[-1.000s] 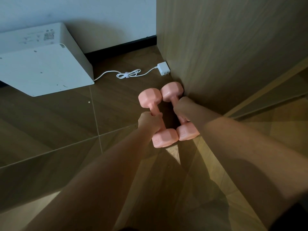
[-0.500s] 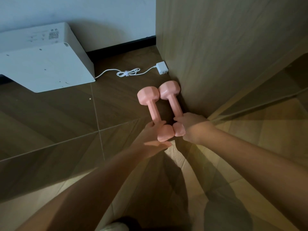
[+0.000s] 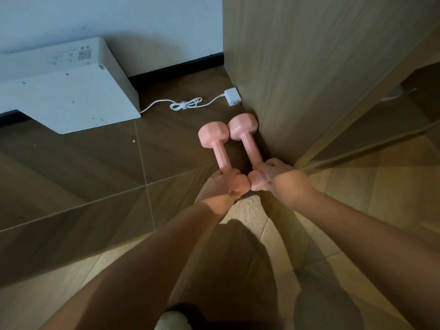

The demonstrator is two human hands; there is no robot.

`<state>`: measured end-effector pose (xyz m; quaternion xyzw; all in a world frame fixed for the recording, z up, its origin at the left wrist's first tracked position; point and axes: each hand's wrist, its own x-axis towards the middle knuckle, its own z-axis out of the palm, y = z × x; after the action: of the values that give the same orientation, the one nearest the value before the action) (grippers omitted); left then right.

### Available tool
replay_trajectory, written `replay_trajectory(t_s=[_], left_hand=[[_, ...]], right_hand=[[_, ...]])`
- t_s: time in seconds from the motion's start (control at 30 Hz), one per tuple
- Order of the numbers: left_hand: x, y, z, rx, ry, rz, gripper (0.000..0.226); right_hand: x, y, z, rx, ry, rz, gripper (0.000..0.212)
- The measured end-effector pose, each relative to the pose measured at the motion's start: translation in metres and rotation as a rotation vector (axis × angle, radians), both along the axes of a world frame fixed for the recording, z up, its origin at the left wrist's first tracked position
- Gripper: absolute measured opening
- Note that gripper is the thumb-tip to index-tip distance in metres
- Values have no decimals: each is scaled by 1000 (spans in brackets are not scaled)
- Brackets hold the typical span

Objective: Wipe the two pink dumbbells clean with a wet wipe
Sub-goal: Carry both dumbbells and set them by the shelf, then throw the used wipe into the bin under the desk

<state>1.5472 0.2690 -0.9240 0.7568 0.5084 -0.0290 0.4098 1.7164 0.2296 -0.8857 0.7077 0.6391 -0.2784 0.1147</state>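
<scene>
While the left pink dumbbell (image 3: 221, 156) and the right pink dumbbell (image 3: 252, 148) are lying side by side on the floor (image 3: 95, 177), heads touching at both ends and the right one sitting just beside the foot of the wooden cabinet panel (image 3: 309, 67), the person is taking both by their near ends. The left hand (image 3: 220, 185) is curling its grip round the near head of the left pink dumbbell, and the right hand (image 3: 284, 181) is clasping the near head of the other. No wet wipe is showing, so the hands are probably drawing the pair out of the corner before any wiping. A head is offering a rounder, slippier hold than the handle, so shifting each grip onto the shaft is likely going to steady the lift, and drawing straight back is avoiding a knock against the panel. Beyond the far heads, a white charger plug (image 3: 232, 96) and its bundled cable (image 3: 185, 105) are lying on the floor, well apart from a white box-shaped unit (image 3: 66, 91) by the wall (image 3: 119, 20).
</scene>
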Motion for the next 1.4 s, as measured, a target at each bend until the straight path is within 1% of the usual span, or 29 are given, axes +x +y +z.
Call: replay_trajectory(t_s=[0.07,0.13,0.2,0.27,0.3,0.33,0.37,0.43,0.47,0.5,0.57,0.63,0.7,0.73,0.77,0.83,0.87,0.93,1.0,1.07,1.1,1.2,1.23,1.33,1.4], left_hand=[[-1,0,2,-13,6,-8,59],[-1,1,3,-23,8,-4,62],[-2,2,9,-49,66,-27,73],[-2,-3,22,-87,187,-78,85],[-2,-5,32,-96,249,-107,86],[-2,-6,43,-82,296,-142,82],[-3,-5,55,-51,315,-192,71],[-3,-4,81,-1,298,-315,32],[-3,-4,95,1,295,-358,19],[-2,-5,108,-4,294,-378,14],[1,-12,131,-35,287,-357,23],[7,-24,153,-101,222,-257,29],[12,-40,177,-249,114,-114,24],[14,-49,191,-369,61,-52,22],[17,-60,206,-505,16,1,22],[21,-83,240,-724,-75,124,23],[22,-95,258,-778,-129,206,21],[21,-112,298,-819,-241,372,17],[17,-126,344,-880,-353,513,21],[8,-137,395,-952,-423,602,30],[2,-142,420,-954,-428,602,31],[-20,-158,485,-809,-387,528,18],[-28,-162,505,-751,-368,524,15],[-56,-172,555,-569,-304,545,10],[-83,-181,579,-454,-255,547,10]], right_hand=[[6,-4,-6,116,30,23,45],[7,-7,-9,212,52,26,41],[6,-15,-7,318,75,-13,32],[6,-32,0,380,95,-182,26],[6,-41,5,365,138,-285,27],[5,-48,12,329,228,-393,28],[5,-52,19,277,355,-512,30],[-1,-53,36,181,617,-755,32],[-6,-54,43,151,704,-876,32],[-10,-54,53,131,758,-993,30],[-18,-55,76,115,843,-1200,26],[-21,-59,102,120,955,-1284,25],[-24,-69,137,84,1033,-1396,13],[-24,-76,157,58,1082,-1447,15],[-25,-84,174,56,1144,-1478,22],[-27,-101,206,89,1232,-1492,31],[-29,-111,225,94,1231,-1478,32],[-34,-128,262,92,1221,-1449,32],[-37,-141,302,92,1214,-1426,31],[-42,-153,344,81,1200,-1396,32],[-46,-159,364,70,1200,-1380,33],[-63,-172,428,82,1219,-1283,35],[-70,-174,447,92,1197,-1246,33],[-93,-185,493,127,1066,-1181,17],[-112,-194,516,85,1037,-1202,9]])
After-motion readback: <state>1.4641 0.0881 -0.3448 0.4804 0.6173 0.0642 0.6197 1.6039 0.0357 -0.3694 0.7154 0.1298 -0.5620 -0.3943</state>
